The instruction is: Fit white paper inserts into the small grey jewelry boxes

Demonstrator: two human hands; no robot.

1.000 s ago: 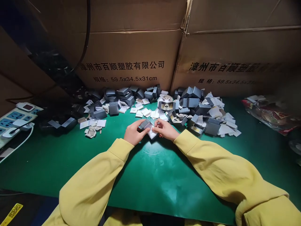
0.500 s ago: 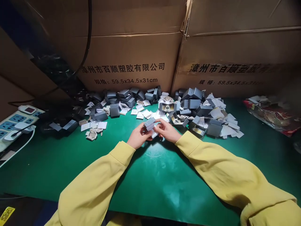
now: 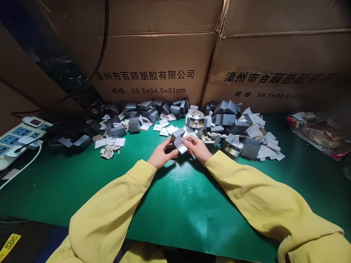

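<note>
A small grey hinged box point(image 3: 178, 136) with a white inside stands with its lid raised between my two hands, above the green table point(image 3: 170, 201). My left hand point(image 3: 162, 153) grips it by its left side, thumb at the front. The fingers of my right hand point(image 3: 197, 148) are bent together at the box's right edge, touching its white lining point(image 3: 181, 147). Whether those fingertips pinch a part of the lining or only press on the box is hard to see.
Behind my hands lie piles of grey boxes point(image 3: 225, 119), some open, with white pads point(image 3: 256, 132) among them. Large cartons point(image 3: 153, 54) stand along the back. At left is a power strip point(image 3: 19, 138) with cables; at right, a red-printed plastic bag point(image 3: 318, 137).
The box in my hands has gone from nearly closed to wide open, its white inside now showing. My right fingers have shifted slightly along its right edge.
</note>
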